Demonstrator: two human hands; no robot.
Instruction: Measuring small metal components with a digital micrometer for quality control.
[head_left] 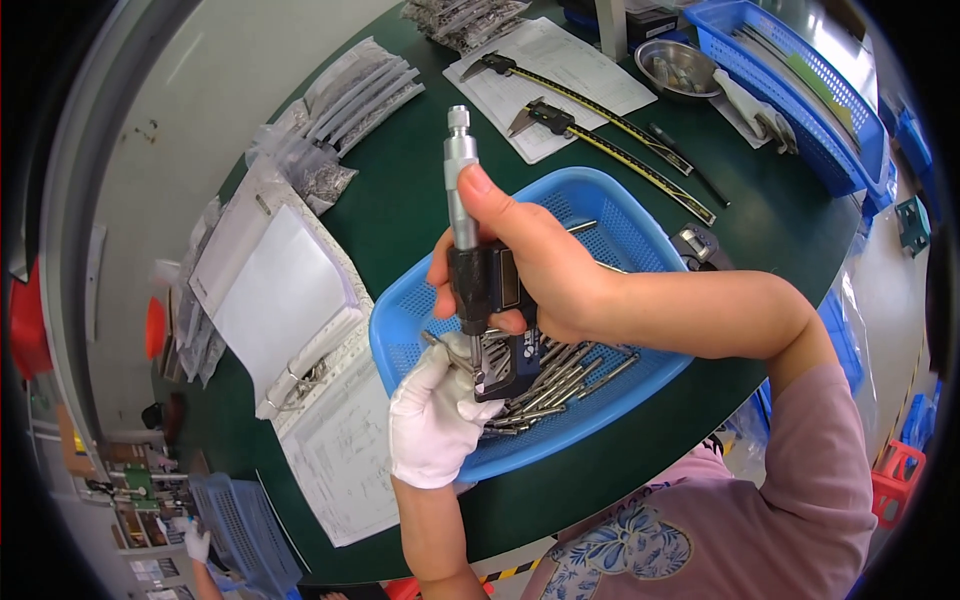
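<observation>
My bare right hand (555, 255) is wrapped round a digital micrometer (468, 285), thumb on its silver barrel. The tool is upright, with its black frame and jaws at the bottom. My left hand (432, 425), in a white glove, pinches a thin metal pin (432, 339) by the jaws. Whether both jaw faces touch the pin I cannot tell, since the fingers hide part of it. Both hands are above a blue plastic basket (650, 235) that holds several slim metal pins (575, 380).
Two digital calipers (550, 117) lie on papers at the back. Beyond them stand a metal bowl (677, 70) and a blue crate (790, 90). An open binder (275, 280) and bagged parts (350, 90) are on the left. Another person's gloved hand (197, 541) shows at lower left.
</observation>
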